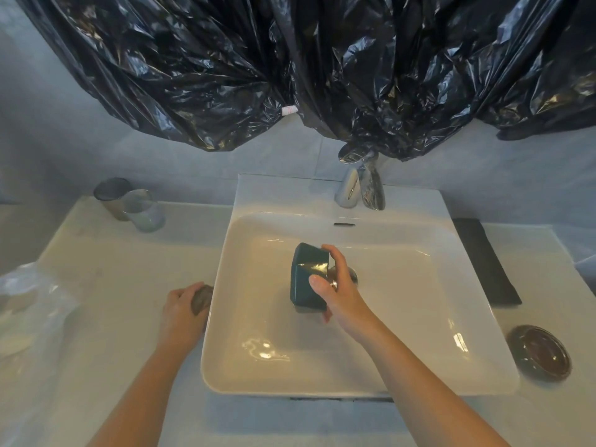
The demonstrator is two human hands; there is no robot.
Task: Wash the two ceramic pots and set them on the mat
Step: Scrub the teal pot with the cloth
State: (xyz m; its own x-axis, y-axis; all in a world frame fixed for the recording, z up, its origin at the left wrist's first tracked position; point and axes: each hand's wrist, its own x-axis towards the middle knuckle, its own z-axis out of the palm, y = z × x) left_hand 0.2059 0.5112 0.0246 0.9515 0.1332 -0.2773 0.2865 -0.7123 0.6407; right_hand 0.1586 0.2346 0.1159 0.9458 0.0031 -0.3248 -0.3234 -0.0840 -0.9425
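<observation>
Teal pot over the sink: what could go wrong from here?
1. The right hand grips the teal pot tipped on its side over the sink; the glossy glaze could slip from the fingers and the pot could chip on the sink.
2. The left hand holds a grey-brown object at the sink's left edge; it may knock against the rim.

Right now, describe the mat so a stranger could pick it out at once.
Start at the white sink under the tap. On the counter just right of its rim lies the mat, a long black strip running back to front. Unlike the glossy oval dish nearer the front, it is flat, matte and rectangular.
</observation>
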